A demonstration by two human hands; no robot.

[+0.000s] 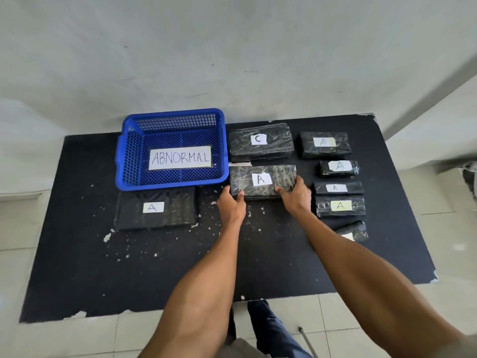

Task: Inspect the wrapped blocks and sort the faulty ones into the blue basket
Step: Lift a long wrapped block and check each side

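**Wrapped block A** (262, 180): centre of frame, just right of the blue basket (124, 161) (paper inside reads ABNORMAL). Left hand (231, 205) and right hand (294, 195) grasp its near corners, fingers (296, 182) curled over the ends; whether it is lifted cannot be told.

**Surroundings:**
- Block C (260, 142) lies directly above.
- Column of labelled blocks (340, 205) stands at right, close beside the right hand.
- Flat block (154, 209) lies at lower left, below the basket.
- Black tabletop (103, 267) is flecked with white chips.

Both bare forearms were stretched forward, side by side. The left hand (231, 204) and right hand (295, 195) gripped opposite ends of one wrapped block (244, 180), backs of the hands upward.
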